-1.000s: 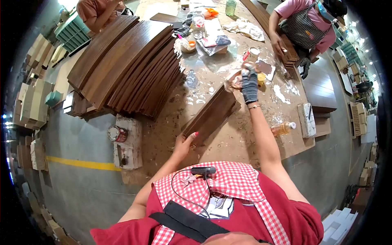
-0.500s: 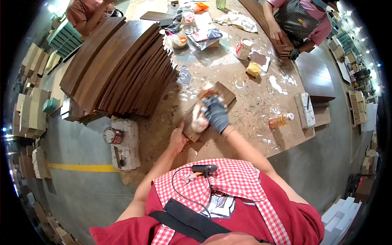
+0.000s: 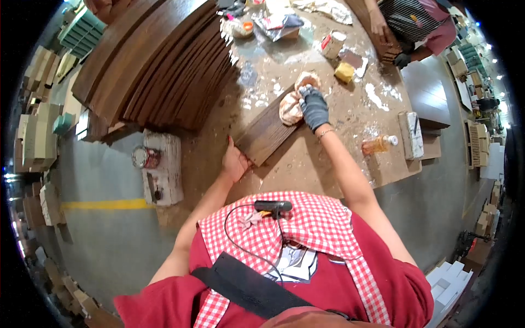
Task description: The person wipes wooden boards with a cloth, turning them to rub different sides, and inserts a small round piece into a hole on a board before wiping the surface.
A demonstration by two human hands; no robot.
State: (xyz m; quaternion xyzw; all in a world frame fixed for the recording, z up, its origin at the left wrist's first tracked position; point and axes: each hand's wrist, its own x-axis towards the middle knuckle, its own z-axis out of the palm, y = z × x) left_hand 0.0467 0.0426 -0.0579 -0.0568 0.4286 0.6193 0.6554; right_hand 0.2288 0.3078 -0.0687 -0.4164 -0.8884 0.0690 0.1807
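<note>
A short dark-brown wooden board [image 3: 266, 133] lies slanted on the worktable [image 3: 339, 158] in front of me. My bare left hand [image 3: 235, 163] grips its near left end, with some fingers hidden at the board's edge. In a dark glove, my right hand [image 3: 314, 108] is closed on a crumpled, stained rag [image 3: 291, 108]. The rag rests over the far end of the board and bulges out past the fingers. Most of that far end is hidden beneath the rag and glove.
Many dark slats [image 3: 164, 71] are stacked at the left. A can [image 3: 332, 44], a yellow sponge [image 3: 344, 72] and an amber bottle [image 3: 377, 145] stand to the right. Another can [image 3: 146, 157] sits at the left edge. A co-worker's hand [image 3: 380, 27] is at the far right.
My right hand has moved with the rag from the middle of the board to its far end. My left hand stays at the near end. The view has shifted somewhat.
</note>
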